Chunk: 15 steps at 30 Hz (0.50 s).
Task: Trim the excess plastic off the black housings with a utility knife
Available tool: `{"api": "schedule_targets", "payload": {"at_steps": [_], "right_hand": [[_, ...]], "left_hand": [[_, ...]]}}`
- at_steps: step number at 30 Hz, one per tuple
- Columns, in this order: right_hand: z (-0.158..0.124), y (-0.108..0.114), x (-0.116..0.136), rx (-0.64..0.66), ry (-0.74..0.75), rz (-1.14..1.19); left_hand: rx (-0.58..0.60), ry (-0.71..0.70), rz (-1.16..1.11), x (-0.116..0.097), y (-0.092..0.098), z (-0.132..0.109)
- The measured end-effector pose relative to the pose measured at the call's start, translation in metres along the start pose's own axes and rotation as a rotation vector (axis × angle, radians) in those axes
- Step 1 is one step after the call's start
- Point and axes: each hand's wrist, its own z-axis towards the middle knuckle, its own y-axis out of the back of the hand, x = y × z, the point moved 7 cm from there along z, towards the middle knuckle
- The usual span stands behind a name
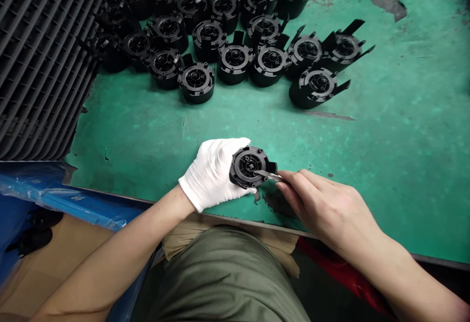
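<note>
My left hand (215,172), in a white glove, grips a round black plastic part (249,167) and holds it tilted just above the green table's near edge. My bare right hand (323,207) pinches a small metal blade (270,176) whose tip touches the part's rim on its right side. Both hands are closed on what they hold.
Several identical black round parts (235,60) stand in rows at the back of the worn green table (404,155). A dark slatted grille (40,62) lies at the left. Blue plastic film (55,195) and a cardboard box (55,253) sit below the table's left edge.
</note>
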Motion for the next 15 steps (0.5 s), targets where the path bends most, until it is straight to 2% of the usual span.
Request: {"api": "schedule_targets", "payload": {"at_steps": [8,15], "right_hand": [[-0.0011,0.0009,0.0011,-0.019,0.004,0.033],[0.0042,0.0038,0.0034,-0.017,0.008,-0.054]], "left_hand": [[-0.004,0.000,0.003,0.0019,-0.0012,-0.0007],[0.004,0.001,0.017,0.0005,-0.0004,0.0004]]}}
